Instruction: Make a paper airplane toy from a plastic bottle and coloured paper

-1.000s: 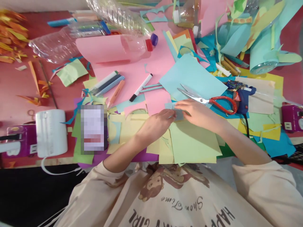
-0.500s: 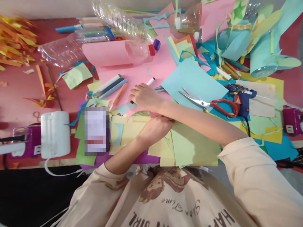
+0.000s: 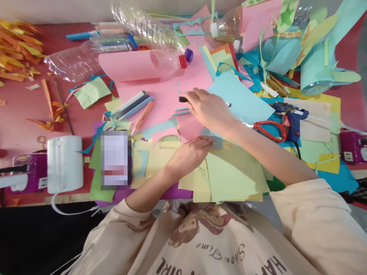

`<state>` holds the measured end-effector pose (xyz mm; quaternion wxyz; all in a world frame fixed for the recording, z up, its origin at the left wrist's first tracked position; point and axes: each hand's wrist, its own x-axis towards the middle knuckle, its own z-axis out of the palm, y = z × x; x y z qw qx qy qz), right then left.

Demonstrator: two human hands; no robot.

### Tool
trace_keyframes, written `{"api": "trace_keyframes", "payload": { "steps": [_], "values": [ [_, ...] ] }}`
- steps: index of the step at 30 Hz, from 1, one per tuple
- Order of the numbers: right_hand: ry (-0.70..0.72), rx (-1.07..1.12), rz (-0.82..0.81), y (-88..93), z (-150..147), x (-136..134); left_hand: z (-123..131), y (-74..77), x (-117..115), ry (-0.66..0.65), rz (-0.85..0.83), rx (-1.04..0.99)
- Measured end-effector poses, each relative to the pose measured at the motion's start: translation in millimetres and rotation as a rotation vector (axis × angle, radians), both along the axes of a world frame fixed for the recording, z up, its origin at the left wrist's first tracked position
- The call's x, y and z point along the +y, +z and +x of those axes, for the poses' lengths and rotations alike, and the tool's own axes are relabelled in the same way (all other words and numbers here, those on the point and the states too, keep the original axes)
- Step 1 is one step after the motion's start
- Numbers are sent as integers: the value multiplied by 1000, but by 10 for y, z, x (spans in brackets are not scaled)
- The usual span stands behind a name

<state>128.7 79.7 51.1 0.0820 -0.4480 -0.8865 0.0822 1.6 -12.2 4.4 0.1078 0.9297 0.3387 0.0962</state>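
Observation:
My right hand (image 3: 210,110) is closed around a white marker with a black cap (image 3: 183,99), held level above the pink paper (image 3: 166,95). My left hand (image 3: 190,152) presses its fingertips on a small grey-blue piece of paper (image 3: 217,142) that lies on the pale green sheet (image 3: 232,172) and yellow sheets. The red-handled scissors (image 3: 269,128) lie just right of my right wrist, partly hidden by it.
Clear plastic bottles (image 3: 137,42) lie at the back. Several pens (image 3: 133,105) lie left of the marker. A blue glue gun (image 3: 295,118) sits right of the scissors. A white roll (image 3: 65,163) and a blurred phone (image 3: 115,158) lie at the left. Paper scraps cover the red table (image 3: 17,110).
My right hand left the small paper, reached left to the marker on the pink sheet, closed on it and carried it back to the right. My left hand stayed on the small paper.

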Motion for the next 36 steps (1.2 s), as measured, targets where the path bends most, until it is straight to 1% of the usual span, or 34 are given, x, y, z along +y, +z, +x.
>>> {"api": "trace_keyframes", "payload": {
  "steps": [4,7,12,16,22,25,30,33,35,36],
  "values": [
    [-157,-12,-18,-80,364,69,-5,-19,-10,-2,31,-28],
    [-237,-35,-16,-111,608,76,0,-15,-20,-3,42,-20],
    [-332,-78,-33,-147,872,38,47,18,-60,11,43,29],
    [-379,-83,-37,-201,984,13,102,84,-90,16,63,109],
    [-404,-100,-20,-260,1062,-44,200,188,-118,21,65,275],
    [-427,-105,-8,-250,1075,-59,258,192,-173,17,73,337],
    [-510,-94,-51,-225,1122,-30,295,152,-269,40,179,331],
    [-535,-4,-64,-204,1217,-47,269,120,-270,35,199,312],
    [-493,150,-66,-162,1297,-104,244,102,-249,30,207,295],
    [-445,245,-80,-128,1331,-149,232,94,-235,29,211,283]
  ]
}}
